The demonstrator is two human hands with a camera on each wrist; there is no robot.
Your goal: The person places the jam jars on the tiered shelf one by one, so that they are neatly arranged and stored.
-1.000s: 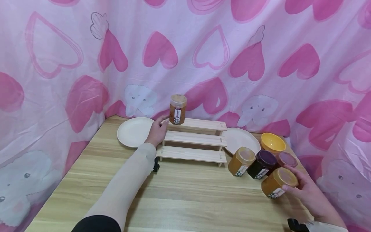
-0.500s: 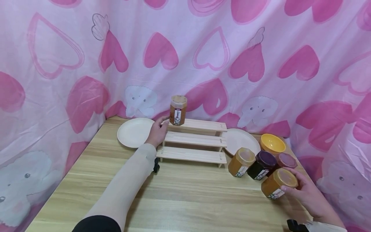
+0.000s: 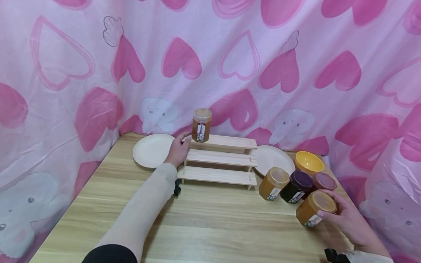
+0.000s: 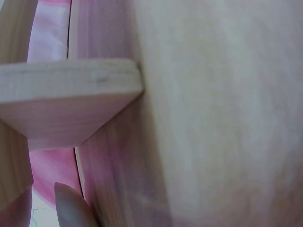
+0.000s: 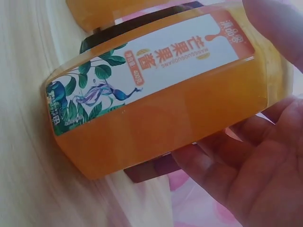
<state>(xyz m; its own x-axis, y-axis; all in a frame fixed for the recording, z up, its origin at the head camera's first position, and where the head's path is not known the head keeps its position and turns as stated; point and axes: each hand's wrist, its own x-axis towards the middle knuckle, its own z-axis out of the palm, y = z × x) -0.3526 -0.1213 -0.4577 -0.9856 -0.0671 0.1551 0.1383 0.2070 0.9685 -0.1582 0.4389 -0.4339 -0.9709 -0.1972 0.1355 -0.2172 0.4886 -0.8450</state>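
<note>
In the head view my left hand (image 3: pixel 178 149) is at the left end of the wooden three-step rack (image 3: pixel 220 157). Its index finger reaches to the lower side of an amber jam jar (image 3: pixel 201 126) standing on the top step; whether they touch is unclear. The left wrist view shows two fingertips (image 4: pixel 71 208) below a rack board. At the right, my right hand (image 3: pixel 348 219) grips an orange mango jam jar (image 3: pixel 314 210), thumb on one side and fingers on the other. That jar (image 5: pixel 161 127) fills the right wrist view, label visible.
Beside the gripped jar are an amber jar (image 3: pixel 273 184), a dark purple jar (image 3: pixel 296 187) and a reddish jar (image 3: pixel 325 181). A yellow bowl (image 3: pixel 309 162) is behind them. White plates flank the rack, left (image 3: pixel 152 150) and right (image 3: pixel 274 160). A pink curtain (image 3: pixel 210 65) hangs behind.
</note>
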